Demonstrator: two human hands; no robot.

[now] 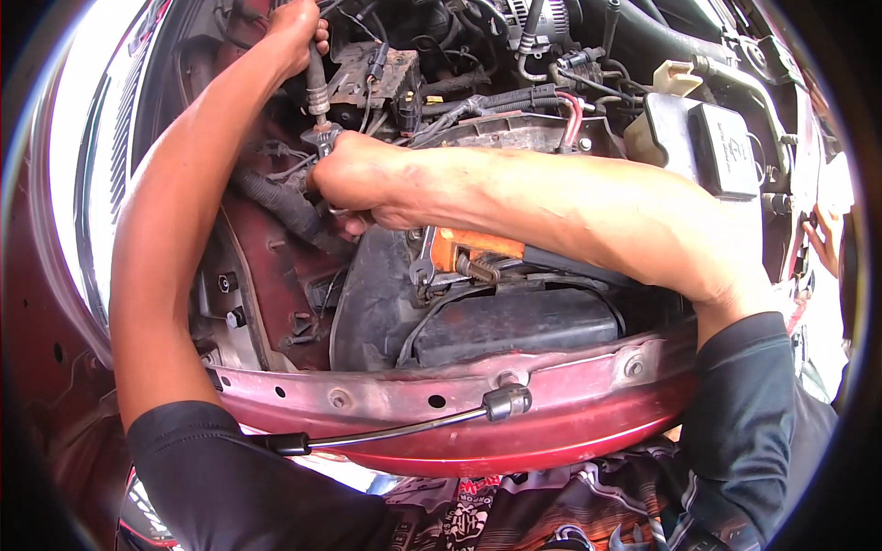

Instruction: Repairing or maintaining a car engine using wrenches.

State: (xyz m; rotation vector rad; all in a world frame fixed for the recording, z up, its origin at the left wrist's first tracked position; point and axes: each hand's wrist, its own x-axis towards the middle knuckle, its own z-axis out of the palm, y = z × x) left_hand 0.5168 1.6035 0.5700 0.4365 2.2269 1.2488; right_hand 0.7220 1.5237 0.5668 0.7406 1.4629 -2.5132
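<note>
In the upper left of the engine bay, my left hand [298,39] is closed around a dark hose [316,72]. Below that hand the hose ends in a crimped metal collar and a thin metal pipe. My right hand [354,179] forms a fist just beneath, shut on a metal wrench [325,140]. The wrench's head shows at the pipe's lower end; most of its handle is hidden in my fingers. Beside this fist runs a ribbed black conduit [292,209]. Under my right forearm lie an orange-handled tool [473,246] and another wrench [422,270].
A gas strut [395,430] crosses the red fender edge [588,367] in front of me. Nearby sits a black box [514,326]. At the right stands a pale reservoir [666,129]. Another person's hand [824,237] rests at the far right edge.
</note>
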